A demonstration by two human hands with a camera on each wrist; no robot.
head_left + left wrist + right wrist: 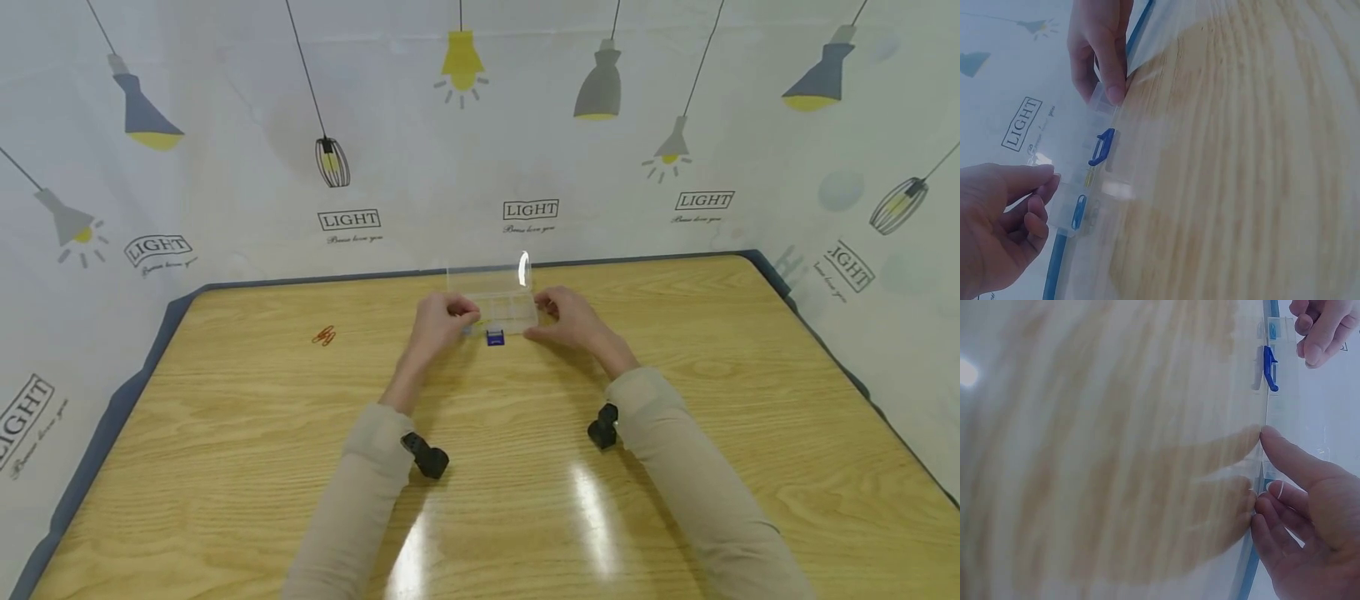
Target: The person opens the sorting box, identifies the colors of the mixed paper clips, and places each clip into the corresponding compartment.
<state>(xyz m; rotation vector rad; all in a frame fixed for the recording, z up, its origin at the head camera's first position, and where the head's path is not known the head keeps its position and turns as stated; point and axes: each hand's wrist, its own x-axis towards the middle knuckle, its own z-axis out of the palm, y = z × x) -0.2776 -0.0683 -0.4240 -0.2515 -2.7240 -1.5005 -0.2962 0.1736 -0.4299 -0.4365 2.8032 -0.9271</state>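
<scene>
A clear compartment box [528, 315] lies near the table's far edge, its transparent lid [487, 277] raised at the back. My right hand [572, 320] holds the box's right end, thumb [1282, 447] at the front and fingers behind. Over the left end is my left hand [442, 320], thumb and index fingertips close together; I cannot tell if something small is between them. Below those fingertips, a blue paper clip [1079, 211] shows through the box wall. Something thin and yellow [1089, 177] lies beside it, towards the blue clasp [495, 337] on the box front.
Orange paper clips [324, 336] lie on the wooden table [510, 483], left of the box. Close behind the box hangs a pale cloth [420, 167] printed with lamps. Dark blue edging [315, 279] runs along the table's far side. Small black cameras [427, 457] sit on both sleeves.
</scene>
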